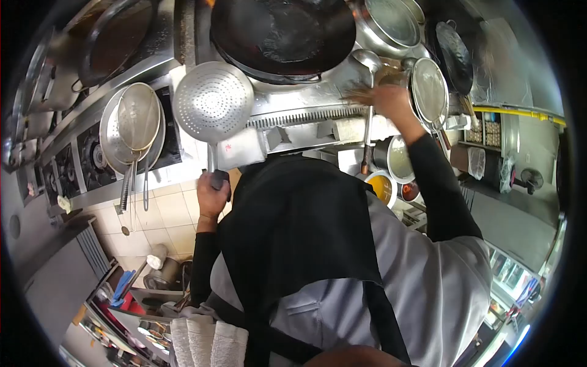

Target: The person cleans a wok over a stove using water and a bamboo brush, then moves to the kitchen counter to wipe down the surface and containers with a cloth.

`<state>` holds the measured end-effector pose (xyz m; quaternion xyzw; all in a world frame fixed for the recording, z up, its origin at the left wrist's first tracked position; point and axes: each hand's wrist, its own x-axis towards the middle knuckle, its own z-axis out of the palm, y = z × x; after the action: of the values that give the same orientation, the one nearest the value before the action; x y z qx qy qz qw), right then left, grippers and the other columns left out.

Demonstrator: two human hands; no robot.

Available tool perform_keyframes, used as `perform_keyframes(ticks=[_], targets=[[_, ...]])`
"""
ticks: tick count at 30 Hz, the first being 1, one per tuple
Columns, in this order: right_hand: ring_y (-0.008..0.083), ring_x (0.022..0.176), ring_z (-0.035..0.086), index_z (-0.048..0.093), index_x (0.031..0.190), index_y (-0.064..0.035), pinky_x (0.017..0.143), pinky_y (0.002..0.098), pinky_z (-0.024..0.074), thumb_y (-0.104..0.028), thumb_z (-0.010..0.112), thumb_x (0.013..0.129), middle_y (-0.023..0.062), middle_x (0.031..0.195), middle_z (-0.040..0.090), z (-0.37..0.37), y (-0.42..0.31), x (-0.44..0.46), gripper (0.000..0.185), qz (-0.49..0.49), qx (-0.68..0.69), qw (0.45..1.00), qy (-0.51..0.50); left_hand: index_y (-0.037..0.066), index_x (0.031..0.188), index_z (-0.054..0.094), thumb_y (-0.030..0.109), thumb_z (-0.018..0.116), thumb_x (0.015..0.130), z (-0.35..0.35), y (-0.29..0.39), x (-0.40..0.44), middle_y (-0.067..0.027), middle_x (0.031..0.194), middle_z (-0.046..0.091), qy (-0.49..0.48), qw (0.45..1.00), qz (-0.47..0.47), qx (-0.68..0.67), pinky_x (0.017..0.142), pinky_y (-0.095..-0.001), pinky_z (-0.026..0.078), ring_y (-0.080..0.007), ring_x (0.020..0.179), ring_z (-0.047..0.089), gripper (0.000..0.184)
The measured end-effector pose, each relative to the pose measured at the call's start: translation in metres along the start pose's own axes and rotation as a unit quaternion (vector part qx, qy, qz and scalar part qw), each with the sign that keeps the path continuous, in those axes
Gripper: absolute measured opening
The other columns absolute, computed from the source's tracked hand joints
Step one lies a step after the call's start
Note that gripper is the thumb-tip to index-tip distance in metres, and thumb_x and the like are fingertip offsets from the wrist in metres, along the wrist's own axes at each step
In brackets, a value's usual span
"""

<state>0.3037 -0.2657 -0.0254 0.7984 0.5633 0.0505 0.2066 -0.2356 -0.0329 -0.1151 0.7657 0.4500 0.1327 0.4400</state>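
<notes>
My left hand point(213, 194) is wrapped round the dark handle of a perforated skimmer point(213, 101). The skimmer's round metal bowl is raised left of the black wok point(293, 43), which has a wet sheen inside. Over the steel counter right of the wok, my right hand point(392, 100) is closed on a wok brush point(358, 93), its brown bristles pointing left and smeared by motion. Close to that hand are a ladle point(367, 64) and a round mesh strainer point(430, 90).
More strainers point(139, 116) lie over a bowl on the left stove. Pots with yellow liquid point(380, 188) and pale liquid point(400, 159) stand below my right arm. Metal bowls point(394, 21) sit at the back right, and a yellow pipe point(520, 112) runs along the right.
</notes>
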Motion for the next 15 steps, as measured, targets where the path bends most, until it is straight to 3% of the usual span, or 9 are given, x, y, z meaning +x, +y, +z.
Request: perform_keyframes(ticks=[1,2,5,8,10,11,13,14,15], targets=[[0.0326,0.088,0.075,0.076,0.100,-0.0120,0.077,0.0462,0.0597,-0.020,0.063,0.087,0.0130,0.091,0.077,-0.020,0.024,-0.004,0.020,0.101,0.026,0.990,-0.100,-0.004,0.109,0.069,0.009,0.077,0.079,-0.002,0.014,0.000,-0.0183,0.114,0.070,0.078,0.960,0.160,0.217,0.101,-0.0466,0.050,-0.0363,0.106,0.066,0.034],[0.0345,0.086,0.074,0.074,0.114,-0.0123,0.077,0.0467,0.0589,-0.019,0.066,0.086,0.0164,0.092,0.076,-0.043,0.052,-0.016,0.029,0.108,0.095,0.988,-0.053,-0.004,0.109,0.069,0.009,0.077,0.079,0.000,0.024,0.003,-0.0183,0.114,0.070,0.088,0.960,0.156,0.214,0.101,-0.0466,0.050,-0.0363,0.106,0.066,0.034],[0.0397,0.109,0.070,0.063,0.143,-0.0208,0.092,0.0455,0.0553,-0.029,0.074,0.086,0.0214,0.117,0.074,-0.133,0.084,-0.031,0.058,0.191,0.260,0.946,-0.036,-0.003,0.110,0.069,0.013,0.077,0.075,0.019,0.044,0.019,-0.0200,0.121,0.068,0.012,0.980,0.199,0.024,0.107,-0.0482,0.045,-0.0412,0.113,0.062,0.039],[0.0386,0.110,0.071,0.062,0.145,-0.0195,0.092,0.0441,0.0550,-0.035,0.072,0.092,0.0245,0.118,0.072,-0.169,0.063,-0.006,0.056,0.257,0.350,0.901,0.002,0.000,0.111,0.071,0.014,0.075,0.076,0.067,0.044,0.046,-0.0201,0.117,0.070,-0.007,0.986,0.151,-0.064,0.107,-0.0463,0.046,-0.0395,0.114,0.063,0.038],[0.0363,0.105,0.073,0.062,0.145,-0.0198,0.091,0.0420,0.0555,-0.039,0.071,0.094,0.0227,0.112,0.075,-0.167,0.047,0.025,0.055,0.181,0.336,0.923,0.049,0.003,0.111,0.072,0.015,0.075,0.076,0.090,0.030,0.060,-0.0198,0.113,0.072,-0.049,0.993,0.075,-0.074,0.108,-0.0448,0.046,-0.0378,0.116,0.063,0.037],[0.0322,0.099,0.075,0.065,0.142,-0.0178,0.089,0.0402,0.0563,-0.040,0.072,0.093,0.0192,0.108,0.077,-0.183,0.027,0.048,0.054,0.218,0.393,0.890,-0.074,0.004,0.109,0.074,0.018,0.075,0.075,0.093,0.027,0.058,-0.0189,0.111,0.073,-0.053,0.990,0.100,-0.083,0.107,-0.0443,0.046,-0.0379,0.114,0.063,0.037],[0.0252,0.095,0.074,0.071,0.135,-0.0182,0.089,0.0387,0.0564,-0.040,0.073,0.091,0.0172,0.104,0.077,-0.130,0.005,0.096,0.049,0.014,0.373,0.928,0.017,0.004,0.107,0.074,0.019,0.076,0.073,0.100,0.012,0.055,-0.0185,0.110,0.073,-0.048,0.991,0.114,-0.056,0.105,-0.0451,0.048,-0.0388,0.111,0.064,0.037],[0.0253,0.084,0.075,0.072,0.134,-0.0198,0.082,0.0368,0.0588,-0.039,0.075,0.088,0.0186,0.099,0.076,-0.156,-0.013,0.124,0.050,0.047,0.472,0.859,-0.194,0.004,0.107,0.074,0.020,0.076,0.073,0.099,0.009,0.054,-0.0187,0.110,0.073,-0.053,0.989,0.132,-0.046,0.103,-0.0453,0.048,-0.0392,0.111,0.064,0.037],[0.0238,0.065,0.071,0.071,0.135,-0.0184,0.065,0.0353,0.0594,-0.037,0.076,0.086,0.0158,0.088,0.075,-0.082,-0.025,0.173,0.052,-0.138,0.406,0.902,-0.056,0.004,0.107,0.074,0.020,0.076,0.073,0.098,0.009,0.057,-0.0188,0.110,0.073,-0.054,0.987,0.150,-0.035,0.102,-0.0455,0.049,-0.0395,0.110,0.064,0.038]])
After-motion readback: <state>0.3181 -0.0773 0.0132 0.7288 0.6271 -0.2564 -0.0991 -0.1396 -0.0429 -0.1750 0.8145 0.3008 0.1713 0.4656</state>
